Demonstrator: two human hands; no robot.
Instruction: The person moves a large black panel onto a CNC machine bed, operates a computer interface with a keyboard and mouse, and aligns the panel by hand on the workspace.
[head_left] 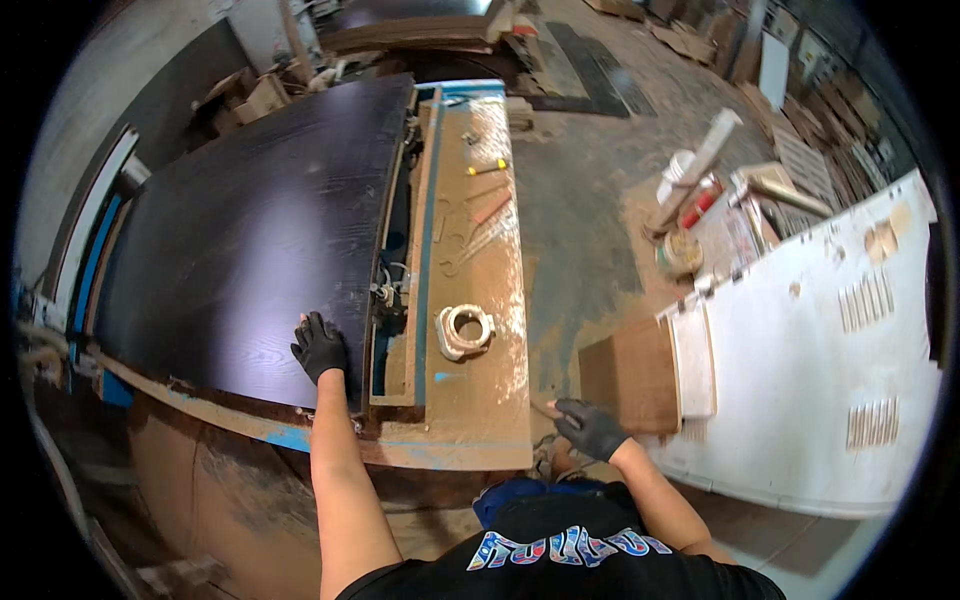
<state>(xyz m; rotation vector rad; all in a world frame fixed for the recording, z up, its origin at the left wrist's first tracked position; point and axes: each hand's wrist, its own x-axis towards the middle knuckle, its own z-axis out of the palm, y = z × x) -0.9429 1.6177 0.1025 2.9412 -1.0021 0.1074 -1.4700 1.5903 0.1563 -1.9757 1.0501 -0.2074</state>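
My left hand (320, 345), in a black glove with bare fingertips showing, lies flat with fingers spread on a large dark wood-grain panel (260, 220). The panel rests on a workbench, near whose front right corner my palm presses. My right hand (590, 430), gloved the same way, hangs off the bench's right side above the floor. Its fingers look loosely apart and I see nothing held in them. Closest to it is a brown wooden box (628, 378). A white ring-shaped fitting (465, 330) sits on the dusty bench strip (480, 400) between my hands.
Hand tools, among them a yellow-and-black one (488, 168), lie along the bench strip. Metal clamp parts (385, 285) line the panel's right edge. At right stands a white slotted board (800, 370). A tub (680, 253) and a red bottle (700, 205) stand beyond it.
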